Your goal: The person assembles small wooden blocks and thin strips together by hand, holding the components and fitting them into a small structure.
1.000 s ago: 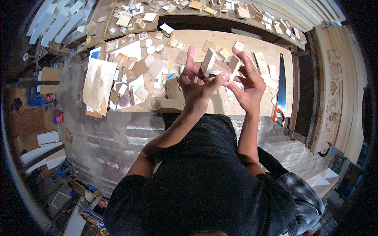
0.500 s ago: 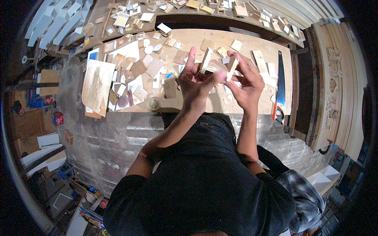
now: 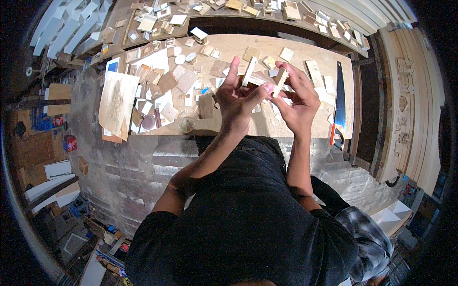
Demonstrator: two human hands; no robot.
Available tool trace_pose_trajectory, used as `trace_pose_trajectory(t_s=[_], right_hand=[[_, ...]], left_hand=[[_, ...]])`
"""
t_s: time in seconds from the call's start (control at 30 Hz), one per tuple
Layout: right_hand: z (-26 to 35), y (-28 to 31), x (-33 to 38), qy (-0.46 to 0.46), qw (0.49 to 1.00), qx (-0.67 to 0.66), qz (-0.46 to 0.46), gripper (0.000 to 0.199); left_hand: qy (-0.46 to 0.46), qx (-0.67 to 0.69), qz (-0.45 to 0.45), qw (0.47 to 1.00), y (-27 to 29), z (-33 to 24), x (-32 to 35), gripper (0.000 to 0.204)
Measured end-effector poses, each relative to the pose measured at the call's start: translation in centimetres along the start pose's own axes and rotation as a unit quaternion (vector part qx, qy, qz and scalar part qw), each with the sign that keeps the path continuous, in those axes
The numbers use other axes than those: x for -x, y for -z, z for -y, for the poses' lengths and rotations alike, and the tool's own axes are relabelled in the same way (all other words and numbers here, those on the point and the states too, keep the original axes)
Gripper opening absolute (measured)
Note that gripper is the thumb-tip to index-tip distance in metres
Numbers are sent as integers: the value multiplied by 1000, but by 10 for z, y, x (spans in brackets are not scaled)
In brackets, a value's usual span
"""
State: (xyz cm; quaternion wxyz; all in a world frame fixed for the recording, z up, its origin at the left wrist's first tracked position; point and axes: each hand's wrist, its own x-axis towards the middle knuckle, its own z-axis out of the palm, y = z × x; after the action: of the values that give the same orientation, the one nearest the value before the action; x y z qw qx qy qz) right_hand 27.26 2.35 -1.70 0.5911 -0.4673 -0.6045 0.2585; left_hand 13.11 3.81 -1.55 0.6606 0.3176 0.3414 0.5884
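Observation:
Above the worktable, my left hand (image 3: 234, 97) and my right hand (image 3: 301, 99) hold a small pale wooden assembly between them. Its left end is a thin upright strip (image 3: 248, 71), and its right end is a rough-edged wooden block (image 3: 281, 82). A crosspiece (image 3: 260, 78) lies between the two ends; whether it is fixed to both cannot be made out. My left thumb reaches across to the lower side near the right block, with the index finger raised. The fingers of my right hand close around that block.
Wood offcuts (image 3: 168, 81) and white round discs (image 3: 180, 59) lie on the worktable (image 3: 224, 125). A handsaw (image 3: 339, 100) rests at the right edge, a wide thin board (image 3: 117, 102) at the left. More small blocks crowd the shelf (image 3: 191, 28) behind. Long planks (image 3: 422, 105) stand right.
My left thumb, blurred before, now rests still and sharp near the right block. The wooden assembly and both hands have barely shifted.

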Motion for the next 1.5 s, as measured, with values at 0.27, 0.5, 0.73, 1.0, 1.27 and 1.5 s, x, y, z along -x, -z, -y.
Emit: trace_pose_trajectory(t_s=[0.27, 0.5, 0.73, 1.0, 1.27, 1.5], right_hand=[[2, -1, -1, 4, 1000, 19, -5, 69], [2, 0, 0, 7, 1000, 24, -4, 67], [2, 0, 1, -5, 1000, 19, -13, 66], [3, 2, 1, -10, 999, 31, -14, 66], [-3, -1, 1, 10, 1000, 11, -26, 65], [-5, -2, 1, 20, 999, 7, -31, 65]], left_hand=[[8, 0, -8, 1000, 0, 2, -1, 99], [9, -6, -4, 1000, 2, 4, -2, 99], [5, 3, -3, 1000, -1, 4, -1, 99], [1, -1, 10, 1000, 1, 7, -2, 100], [-17, 6, 14, 1000, 0, 10, -4, 98], [-10, 22, 4, 1000, -3, 7, -5, 98]])
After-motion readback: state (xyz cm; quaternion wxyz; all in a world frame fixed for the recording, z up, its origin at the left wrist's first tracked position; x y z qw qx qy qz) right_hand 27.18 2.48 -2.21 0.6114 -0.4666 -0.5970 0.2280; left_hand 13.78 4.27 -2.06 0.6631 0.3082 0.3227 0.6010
